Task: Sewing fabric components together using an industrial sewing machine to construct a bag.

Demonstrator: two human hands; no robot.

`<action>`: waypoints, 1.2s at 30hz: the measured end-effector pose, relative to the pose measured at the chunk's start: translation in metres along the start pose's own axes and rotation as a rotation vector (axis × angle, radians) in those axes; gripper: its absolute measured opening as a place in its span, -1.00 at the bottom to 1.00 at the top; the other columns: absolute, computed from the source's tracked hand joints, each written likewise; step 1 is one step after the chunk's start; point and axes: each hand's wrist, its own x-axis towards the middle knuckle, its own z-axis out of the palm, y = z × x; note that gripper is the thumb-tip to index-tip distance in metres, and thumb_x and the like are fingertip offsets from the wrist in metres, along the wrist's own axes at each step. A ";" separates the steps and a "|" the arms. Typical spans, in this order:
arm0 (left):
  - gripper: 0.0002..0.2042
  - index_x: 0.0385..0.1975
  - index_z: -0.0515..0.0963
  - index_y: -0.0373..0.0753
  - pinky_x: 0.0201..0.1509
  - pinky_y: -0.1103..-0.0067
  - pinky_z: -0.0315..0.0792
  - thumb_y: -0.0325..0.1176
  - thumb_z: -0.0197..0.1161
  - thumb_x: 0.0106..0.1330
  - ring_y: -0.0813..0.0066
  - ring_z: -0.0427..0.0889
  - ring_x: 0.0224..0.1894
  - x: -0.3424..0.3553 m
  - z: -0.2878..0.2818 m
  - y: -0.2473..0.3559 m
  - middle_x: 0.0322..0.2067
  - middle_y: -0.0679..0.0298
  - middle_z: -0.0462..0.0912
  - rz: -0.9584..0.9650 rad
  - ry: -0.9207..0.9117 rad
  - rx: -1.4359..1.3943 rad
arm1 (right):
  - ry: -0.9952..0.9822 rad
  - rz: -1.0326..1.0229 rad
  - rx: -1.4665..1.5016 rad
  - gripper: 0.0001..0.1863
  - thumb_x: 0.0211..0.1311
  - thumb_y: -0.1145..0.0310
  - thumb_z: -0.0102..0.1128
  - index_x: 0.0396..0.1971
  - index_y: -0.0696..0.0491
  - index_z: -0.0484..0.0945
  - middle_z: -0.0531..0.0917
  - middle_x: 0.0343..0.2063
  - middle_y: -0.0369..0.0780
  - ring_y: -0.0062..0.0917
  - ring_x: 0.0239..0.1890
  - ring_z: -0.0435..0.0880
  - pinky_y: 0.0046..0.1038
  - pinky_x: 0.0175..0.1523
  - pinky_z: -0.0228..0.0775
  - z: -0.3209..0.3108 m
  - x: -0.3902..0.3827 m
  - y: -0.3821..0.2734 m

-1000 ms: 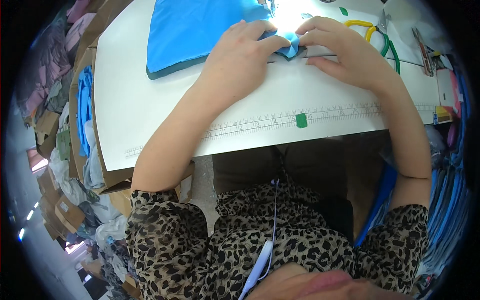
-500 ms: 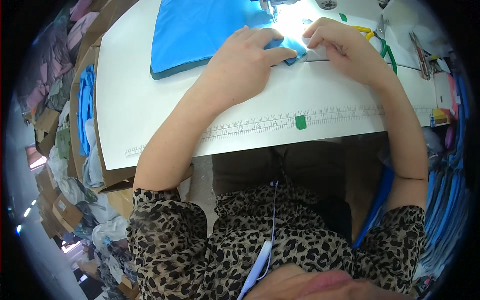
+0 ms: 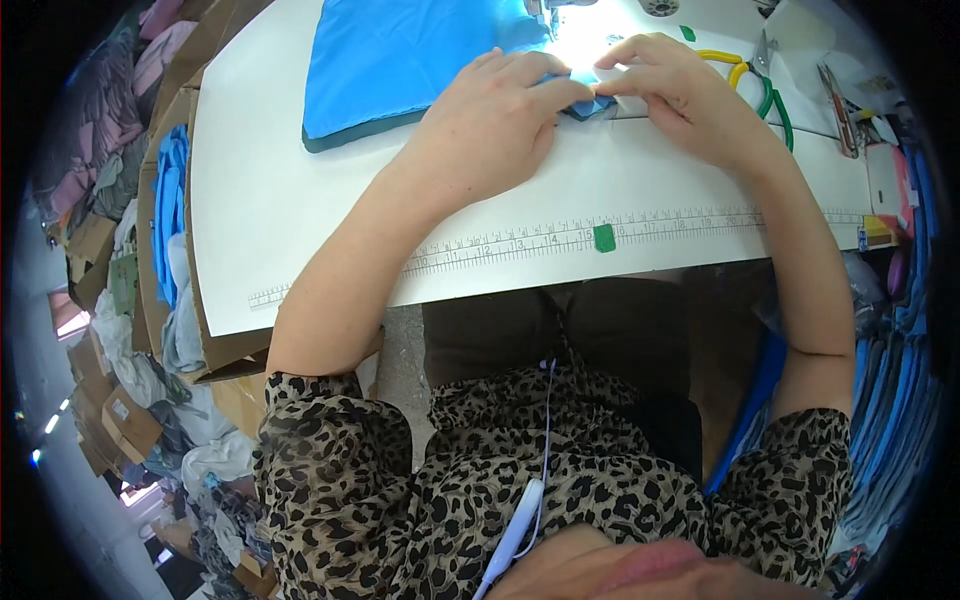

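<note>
A blue piece of fabric (image 3: 390, 60) with a dark green underside lies on the white sewing table, running up to the sewing machine's needle area (image 3: 548, 10). My left hand (image 3: 500, 125) rests over its right end, thumb and index finger closed on the edge. Just to the right, my right hand (image 3: 690, 100) has thumb and fingertips together on the same small corner of cloth, close to the left thumb. Glare from the machine's lamp washes out the fabric between the fingertips and the needle.
Yellow-and-green-handled scissors (image 3: 765, 85) and metal tweezers (image 3: 838, 108) lie right of my right hand. A printed ruler strip (image 3: 500, 250) with a green patch (image 3: 604, 238) runs along the table's front. Cardboard boxes (image 3: 150, 220) stand at the left; stacked blue fabric (image 3: 890, 430) sits at the right.
My right hand has come slightly left, its fingertips now meeting the cloth corner by my left thumb. The left hand has shifted a little to the right, and its fingers sit closer together.
</note>
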 end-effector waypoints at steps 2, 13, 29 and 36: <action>-0.73 -0.09 0.61 -0.09 0.08 0.39 0.46 -0.47 0.23 0.20 0.26 0.59 -0.06 0.003 0.000 0.002 -0.08 0.26 0.62 -0.024 0.017 -0.031 | -0.004 -0.023 0.006 -0.54 0.06 0.74 -0.05 -0.10 0.03 0.66 0.59 0.00 -0.21 -0.35 0.14 0.48 -0.36 0.27 0.26 -0.001 0.000 0.001; -0.93 -0.35 0.62 -0.21 -0.20 0.49 0.52 -0.41 0.31 0.20 0.27 0.64 -0.35 0.004 0.004 -0.010 -0.30 0.20 0.71 -0.406 0.065 -0.431 | 0.090 0.012 0.165 -0.70 0.12 0.73 -0.02 -0.18 0.12 0.54 0.58 -0.11 -0.21 -0.39 0.03 0.58 -0.47 0.15 0.38 -0.005 -0.001 0.006; -0.88 -0.41 0.59 -0.28 -0.09 0.62 0.52 -0.42 0.40 0.19 0.50 0.65 -0.20 0.004 0.005 -0.026 -0.13 0.19 0.71 -0.452 0.079 -0.625 | 0.099 -0.059 -0.171 -0.57 0.04 0.69 0.08 -0.08 0.00 0.67 0.57 -0.11 -0.20 -0.35 -0.02 0.54 -0.38 0.08 0.38 0.011 0.004 -0.014; -0.78 -0.35 0.48 -0.29 -0.10 0.58 0.51 -0.36 0.40 0.22 0.49 0.63 -0.21 0.005 0.006 -0.029 -0.25 0.19 0.69 -0.581 0.137 -0.708 | 0.082 -0.006 -0.113 -0.59 0.05 0.69 0.10 -0.13 -0.01 0.70 0.57 -0.13 -0.22 -0.36 -0.02 0.55 -0.38 0.07 0.39 0.005 0.001 -0.011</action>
